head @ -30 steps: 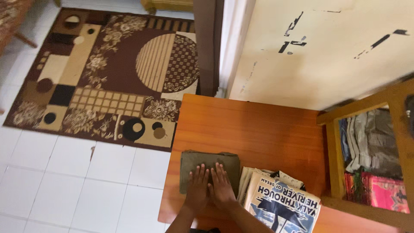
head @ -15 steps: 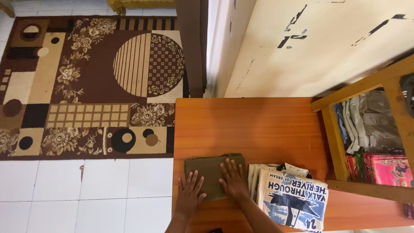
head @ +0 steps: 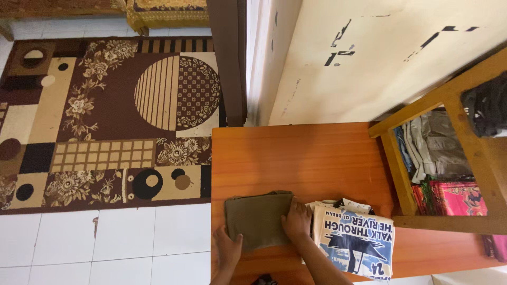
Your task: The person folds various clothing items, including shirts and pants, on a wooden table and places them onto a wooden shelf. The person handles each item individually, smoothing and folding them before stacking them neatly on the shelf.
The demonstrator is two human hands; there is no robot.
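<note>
Hands grip the folded olive cloth (head: 259,219) low in frame: left hand (head: 228,252) and right hand (head: 297,220) fingers clamp its edges, fingertips hidden underneath.

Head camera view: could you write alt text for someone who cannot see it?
Two bare hands grip a folded olive-green cloth on an orange wooden table, left hand at its near left corner, right hand at its right edge. A stack of folded printed shirts lies beside it; a wooden shelf holds more clothes, and a patterned rug covers the tiled floor.
</note>
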